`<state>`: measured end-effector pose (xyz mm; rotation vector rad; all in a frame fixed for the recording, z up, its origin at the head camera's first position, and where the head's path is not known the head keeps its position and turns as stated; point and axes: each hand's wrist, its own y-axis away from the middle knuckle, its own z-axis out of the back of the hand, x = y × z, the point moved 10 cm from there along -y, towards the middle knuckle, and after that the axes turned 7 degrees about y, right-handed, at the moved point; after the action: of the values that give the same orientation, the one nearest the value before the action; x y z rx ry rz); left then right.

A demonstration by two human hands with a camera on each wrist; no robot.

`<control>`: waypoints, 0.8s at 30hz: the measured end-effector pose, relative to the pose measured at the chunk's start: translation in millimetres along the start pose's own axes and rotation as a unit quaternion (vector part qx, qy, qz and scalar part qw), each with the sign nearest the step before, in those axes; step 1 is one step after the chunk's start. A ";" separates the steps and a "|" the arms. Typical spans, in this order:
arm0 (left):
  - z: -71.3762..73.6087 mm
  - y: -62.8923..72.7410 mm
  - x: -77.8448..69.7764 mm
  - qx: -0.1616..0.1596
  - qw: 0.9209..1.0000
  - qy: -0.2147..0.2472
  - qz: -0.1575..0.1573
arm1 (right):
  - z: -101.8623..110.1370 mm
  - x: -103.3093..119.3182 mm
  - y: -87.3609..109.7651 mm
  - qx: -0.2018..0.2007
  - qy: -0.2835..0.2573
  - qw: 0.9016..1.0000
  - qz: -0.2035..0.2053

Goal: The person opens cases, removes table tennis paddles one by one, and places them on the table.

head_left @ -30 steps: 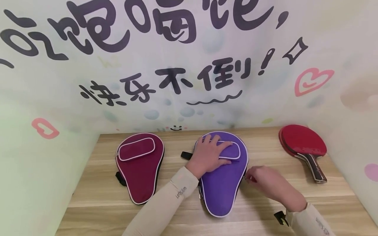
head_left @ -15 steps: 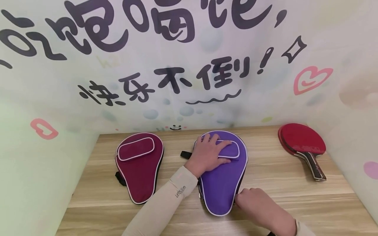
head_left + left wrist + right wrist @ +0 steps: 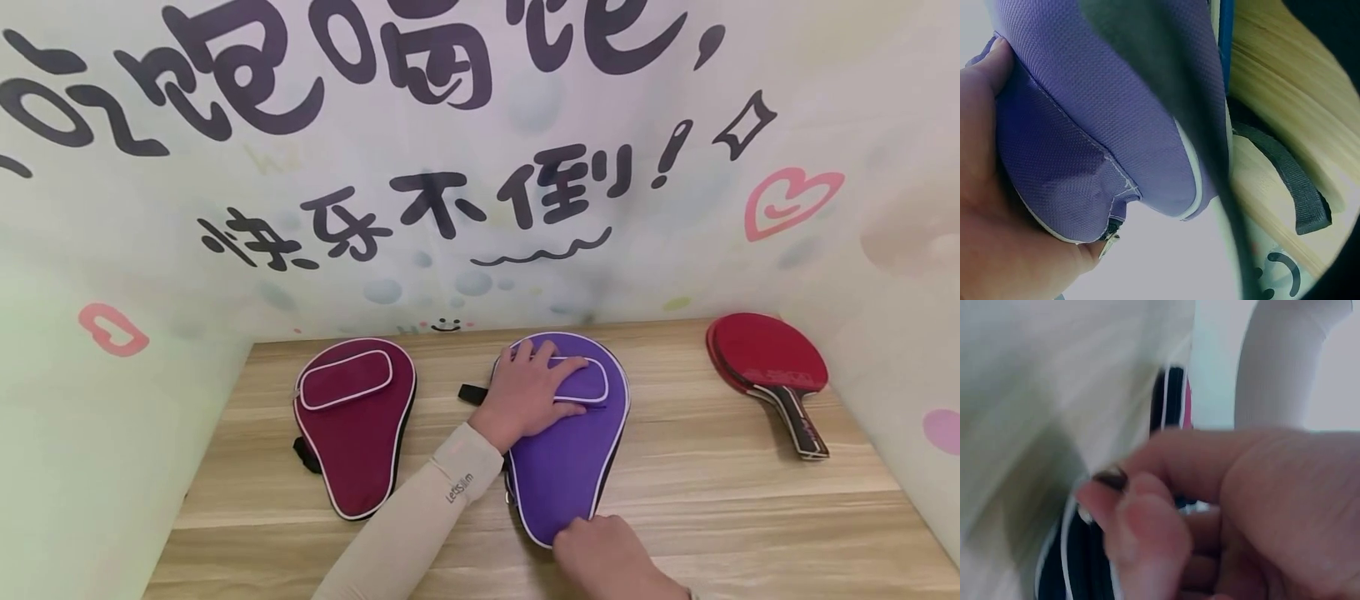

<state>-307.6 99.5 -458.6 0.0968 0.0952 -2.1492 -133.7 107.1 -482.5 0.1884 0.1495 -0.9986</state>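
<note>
A purple table tennis bat case (image 3: 551, 467) with white piping lies flat on the wooden table, its narrow end towards me. My left hand (image 3: 525, 387) rests with spread fingers across the small pocket (image 3: 588, 382) on its wide end; the left wrist view has the thumb at the pocket's edge. At the narrow end, my right hand (image 3: 607, 558) is at the case's right edge. In the right wrist view, thumb and forefinger pinch a small dark zipper pull (image 3: 1111, 479) beside the case's black zipper (image 3: 1088, 562).
A maroon bat case (image 3: 360, 454) lies to the left. Two red table tennis bats (image 3: 772, 354) lie stacked at the back right, handles towards me. A black strap (image 3: 472, 394) sticks out from the purple case's left side. Printed walls (image 3: 450, 292) enclose the table.
My right hand has slid towards me along the purple case's right edge, from about its middle to the narrow end. The left hand has stayed in place on the pocket.
</note>
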 end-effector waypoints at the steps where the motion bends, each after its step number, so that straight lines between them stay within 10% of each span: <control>1: 0.7 0.0 0.0 -0.002 1.000 -0.001 0.000 | -0.8 3.2 -1.9 0.003 -0.010 1.000 -0.007; 24: -2.0 -1.3 -0.5 -0.015 1.000 -0.001 -0.003 | 15.1 38.5 -50.0 -0.087 0.013 0.993 -0.079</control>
<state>-308.4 100.8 -460.4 0.0782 0.1265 -2.1525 -154.8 45.8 -480.3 0.0307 0.2776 -1.1355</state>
